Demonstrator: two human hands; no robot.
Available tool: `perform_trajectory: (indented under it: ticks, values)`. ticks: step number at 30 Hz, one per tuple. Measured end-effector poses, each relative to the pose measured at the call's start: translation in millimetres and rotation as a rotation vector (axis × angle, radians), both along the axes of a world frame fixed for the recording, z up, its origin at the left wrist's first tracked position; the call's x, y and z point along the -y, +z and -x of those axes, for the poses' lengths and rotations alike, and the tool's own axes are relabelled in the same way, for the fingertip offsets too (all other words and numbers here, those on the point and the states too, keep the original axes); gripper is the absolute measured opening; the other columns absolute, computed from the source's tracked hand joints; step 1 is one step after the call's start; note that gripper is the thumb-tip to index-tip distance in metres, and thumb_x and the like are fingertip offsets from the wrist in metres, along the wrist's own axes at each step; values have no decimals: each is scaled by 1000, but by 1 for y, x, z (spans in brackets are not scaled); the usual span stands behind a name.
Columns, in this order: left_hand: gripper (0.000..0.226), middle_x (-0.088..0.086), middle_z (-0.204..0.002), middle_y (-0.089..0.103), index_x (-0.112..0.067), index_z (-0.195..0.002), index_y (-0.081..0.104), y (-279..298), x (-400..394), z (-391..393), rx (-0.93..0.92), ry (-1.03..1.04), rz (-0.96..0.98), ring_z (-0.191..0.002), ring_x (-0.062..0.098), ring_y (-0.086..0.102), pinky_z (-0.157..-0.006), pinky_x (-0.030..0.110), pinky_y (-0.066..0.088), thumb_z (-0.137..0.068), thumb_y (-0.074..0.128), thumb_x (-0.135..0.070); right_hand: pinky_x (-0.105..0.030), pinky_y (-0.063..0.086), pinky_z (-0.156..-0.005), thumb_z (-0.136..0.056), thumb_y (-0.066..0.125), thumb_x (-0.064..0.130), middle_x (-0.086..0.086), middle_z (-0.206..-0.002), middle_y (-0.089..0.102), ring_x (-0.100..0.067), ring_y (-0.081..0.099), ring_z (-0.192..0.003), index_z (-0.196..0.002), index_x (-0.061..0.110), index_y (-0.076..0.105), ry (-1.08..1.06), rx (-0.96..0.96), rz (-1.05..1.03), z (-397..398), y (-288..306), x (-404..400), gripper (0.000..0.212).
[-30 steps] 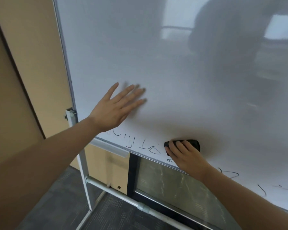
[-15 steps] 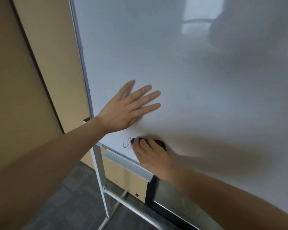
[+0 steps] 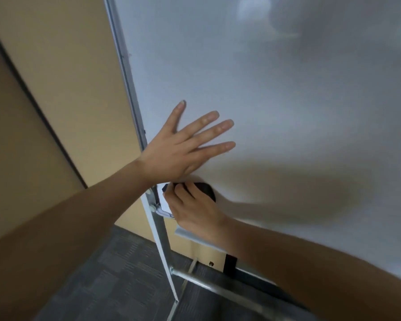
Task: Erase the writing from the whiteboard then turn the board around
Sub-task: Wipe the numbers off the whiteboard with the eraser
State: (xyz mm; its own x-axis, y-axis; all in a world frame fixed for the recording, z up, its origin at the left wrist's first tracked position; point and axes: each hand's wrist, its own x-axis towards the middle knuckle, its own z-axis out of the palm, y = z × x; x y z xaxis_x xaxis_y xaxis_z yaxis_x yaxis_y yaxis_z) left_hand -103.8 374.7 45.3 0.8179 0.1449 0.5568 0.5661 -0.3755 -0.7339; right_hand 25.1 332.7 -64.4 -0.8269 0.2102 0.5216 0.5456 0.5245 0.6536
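Two hands were on the whiteboard point(image 3: 276, 93) at its lower left corner, and that was where the risk sat. The left hand point(image 3: 178, 149) lay flat with fingers spread and straight, pressing the white surface just inside the metal frame edge point(image 3: 131, 89). The right hand point(image 3: 192, 209) had its grip curled round the black eraser point(image 3: 205, 189), holding it against the board directly below the left palm, close to touching it. No writing showed on the visible surface, though whatever lay under the eraser and the hands was hidden. So the danger, as I judged it: the eraser was nearly at the frame and at the bracket point(image 3: 154, 205) on the stand post point(image 3: 163, 246), and a wipe carried too far left could knock the knuckles on that hardware or slide off the board. The board looked like one that pivots on its stand, so if the bracing palm eased off, a hard wipe might have swung it away. A last mark in the corner could also have been missed, and the lower right of the board lay out of view, so it might have been turned with writing left on it.
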Motion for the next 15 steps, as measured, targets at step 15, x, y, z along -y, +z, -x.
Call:
perform_trajectory:
  ticks: [15]
  values:
    - [50, 16, -151, 42, -18, -150, 39, -15, -12, -23, 181, -215, -111, -136, 37, 42, -105, 71, 21, -102, 50, -24, -42, 47, -91, -101, 40, 4, -12, -119, 65, -29, 57, -102, -125, 10, 62, -178, -226, 149, -62, -25, 91, 33]
